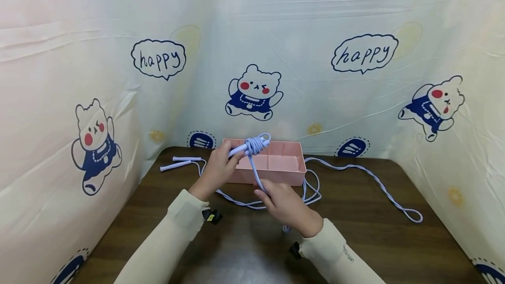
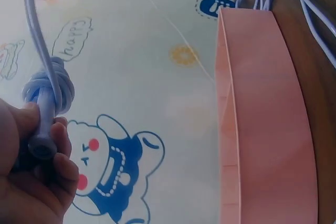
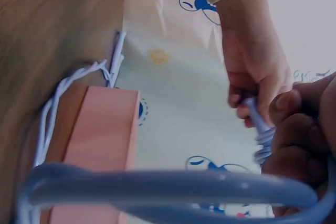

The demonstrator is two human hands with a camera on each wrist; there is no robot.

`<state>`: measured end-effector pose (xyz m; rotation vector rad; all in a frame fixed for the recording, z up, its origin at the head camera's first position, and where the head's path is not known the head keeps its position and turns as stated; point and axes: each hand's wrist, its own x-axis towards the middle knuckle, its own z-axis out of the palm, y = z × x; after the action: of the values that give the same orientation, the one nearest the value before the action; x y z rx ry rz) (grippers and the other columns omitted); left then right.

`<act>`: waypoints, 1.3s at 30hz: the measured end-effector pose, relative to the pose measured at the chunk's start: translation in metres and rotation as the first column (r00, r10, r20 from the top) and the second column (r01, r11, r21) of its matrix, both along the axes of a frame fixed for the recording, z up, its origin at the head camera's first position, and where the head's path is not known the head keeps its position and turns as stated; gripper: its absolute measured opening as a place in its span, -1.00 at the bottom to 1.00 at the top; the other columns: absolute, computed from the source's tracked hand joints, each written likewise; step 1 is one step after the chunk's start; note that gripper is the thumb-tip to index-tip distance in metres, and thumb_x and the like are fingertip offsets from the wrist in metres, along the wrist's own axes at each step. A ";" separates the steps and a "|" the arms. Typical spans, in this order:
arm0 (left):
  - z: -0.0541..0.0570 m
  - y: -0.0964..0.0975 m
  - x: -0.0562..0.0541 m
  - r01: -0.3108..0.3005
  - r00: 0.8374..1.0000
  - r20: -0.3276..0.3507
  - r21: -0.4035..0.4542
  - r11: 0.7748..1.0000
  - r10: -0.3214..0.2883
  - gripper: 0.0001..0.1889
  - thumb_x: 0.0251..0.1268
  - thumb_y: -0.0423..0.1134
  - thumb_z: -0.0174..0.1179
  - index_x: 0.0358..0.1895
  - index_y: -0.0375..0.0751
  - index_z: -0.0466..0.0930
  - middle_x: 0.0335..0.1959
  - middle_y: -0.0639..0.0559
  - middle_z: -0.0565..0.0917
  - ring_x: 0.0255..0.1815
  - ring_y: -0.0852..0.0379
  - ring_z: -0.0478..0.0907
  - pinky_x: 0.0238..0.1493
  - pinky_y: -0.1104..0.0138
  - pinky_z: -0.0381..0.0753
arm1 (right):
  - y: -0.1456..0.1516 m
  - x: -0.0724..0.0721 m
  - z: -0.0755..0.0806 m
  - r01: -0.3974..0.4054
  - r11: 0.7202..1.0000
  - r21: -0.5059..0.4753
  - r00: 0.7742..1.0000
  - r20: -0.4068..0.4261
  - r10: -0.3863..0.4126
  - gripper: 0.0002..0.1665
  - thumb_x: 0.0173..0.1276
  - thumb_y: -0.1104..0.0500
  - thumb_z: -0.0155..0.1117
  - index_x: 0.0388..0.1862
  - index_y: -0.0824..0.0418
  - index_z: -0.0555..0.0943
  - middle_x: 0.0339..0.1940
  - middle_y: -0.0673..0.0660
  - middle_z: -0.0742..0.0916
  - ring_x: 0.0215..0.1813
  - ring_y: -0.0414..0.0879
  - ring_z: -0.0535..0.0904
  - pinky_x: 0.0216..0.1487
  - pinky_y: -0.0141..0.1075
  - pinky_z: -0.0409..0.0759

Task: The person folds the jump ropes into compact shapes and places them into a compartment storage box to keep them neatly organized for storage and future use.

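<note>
My left hand (image 1: 218, 166) grips the handles of a lavender jump rope (image 1: 255, 146) above a pink divided box (image 1: 272, 178). Several turns of cord are wound tightly round the handles, seen closely in the left wrist view as a coil (image 2: 59, 90). From the coil, a doubled length of cord runs to my right hand (image 1: 287, 205), whose curled fingers hold it in front of the box. In the right wrist view, a loop of this cord (image 3: 168, 187) crosses close to the camera. Part of the held handles is hidden by the left fingers.
A second lavender jump rope lies on the dark wooden table (image 1: 244, 249). Its two handles (image 1: 175, 165) are at the back left, and its twisted cord (image 1: 371, 174) stretches out right of the box. A printed cloth curtain (image 1: 307, 34) stands behind and at both sides.
</note>
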<state>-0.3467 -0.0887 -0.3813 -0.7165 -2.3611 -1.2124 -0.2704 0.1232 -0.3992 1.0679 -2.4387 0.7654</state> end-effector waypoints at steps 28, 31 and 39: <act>-0.009 0.001 -0.008 -0.114 0.992 0.043 -0.109 0.987 0.120 -0.79 0.35 -0.19 0.24 -0.14 -0.21 0.45 -0.38 -0.04 0.55 -0.48 0.07 0.48 -0.46 0.27 0.55 | 0.010 0.026 0.044 -0.021 0.999 0.030 0.980 -0.198 0.027 -0.82 0.42 0.12 0.26 -0.29 0.17 0.49 -0.57 -0.12 0.44 -0.55 -0.26 0.33 -0.52 -0.44 0.35; -0.009 0.006 -0.004 -0.062 0.994 0.081 -0.145 0.987 0.075 -0.84 0.34 -0.20 0.25 -0.18 -0.18 0.51 -0.39 0.03 0.57 -0.47 0.11 0.47 -0.46 0.32 0.54 | 0.015 0.021 0.054 -0.016 0.999 0.045 0.956 -0.293 0.029 -0.73 0.52 0.03 0.09 -0.28 0.21 0.51 -0.54 -0.06 0.54 -0.57 -0.25 0.36 -0.53 -0.44 0.41; -0.012 0.018 0.009 0.139 0.981 0.170 -0.275 0.951 -0.094 -0.85 0.39 -0.19 0.20 -0.13 -0.13 0.47 -0.33 0.13 0.57 -0.40 0.16 0.49 -0.36 0.36 0.56 | 0.027 0.005 0.078 0.041 0.994 0.098 0.902 -0.433 0.006 -0.57 0.56 -0.07 -0.08 -0.28 0.25 0.50 -0.58 -0.02 0.53 -0.64 -0.24 0.34 -0.62 -0.46 0.39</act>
<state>-0.3378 -0.0709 -0.3932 -0.8941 -2.6929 -1.0142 -0.2655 0.1497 -0.3217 1.1143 -2.1176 0.3445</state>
